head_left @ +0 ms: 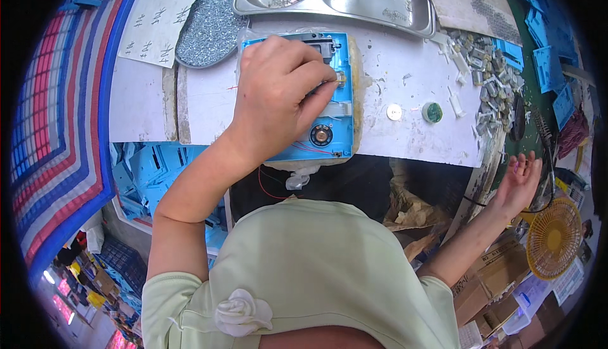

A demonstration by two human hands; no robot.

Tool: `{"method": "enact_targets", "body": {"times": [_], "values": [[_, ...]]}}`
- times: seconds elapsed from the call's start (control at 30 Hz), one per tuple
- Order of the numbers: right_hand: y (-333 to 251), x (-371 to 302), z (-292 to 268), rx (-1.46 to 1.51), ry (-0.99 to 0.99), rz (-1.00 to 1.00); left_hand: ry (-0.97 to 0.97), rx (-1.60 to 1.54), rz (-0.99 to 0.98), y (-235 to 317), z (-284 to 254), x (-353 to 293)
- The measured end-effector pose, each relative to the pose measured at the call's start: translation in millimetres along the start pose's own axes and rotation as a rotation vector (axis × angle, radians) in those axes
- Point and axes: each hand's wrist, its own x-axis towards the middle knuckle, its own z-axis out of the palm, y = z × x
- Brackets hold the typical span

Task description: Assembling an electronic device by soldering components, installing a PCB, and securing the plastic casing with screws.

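A blue plastic housing (342, 130) lies on the white work surface in front of me, with a round black speaker (321, 135) and thin red wires inside. Over its upper part is my left hand (282, 89), thumb and forefinger pinched together at a small pale piece (341, 79) by the right wall. The hand hides much of the housing, and I cannot make out what the pinch holds. Far to the right, beyond the table edge, my right hand (519, 184) is raised with its fingers apart, beside a black cable (553, 181) and a coiled metal holder (542, 124).
A steel tray (380, 23) with small parts stands at the back, next to a dark round tray (209, 29) of screws. Small metal-and-white parts (494, 86) are heaped at the right. A green-topped round piece (432, 113) and a white disc (394, 112) lie nearer. A yellow fan (554, 238) stands lower right.
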Motion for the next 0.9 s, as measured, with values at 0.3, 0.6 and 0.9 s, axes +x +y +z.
{"method": "enact_targets", "body": {"times": [0.3,0.6,0.9], "values": [[-4,79,-36,-0.161,0.188,-0.209,-0.012,0.059,-0.047,2,13,-3],[-8,-54,-38,0.061,-0.226,-0.296,0.0,0.07,-0.056,1,14,-5],[23,-161,120,-0.103,-0.957,-0.442,-0.007,0.095,-0.044,1,16,-4]]}}
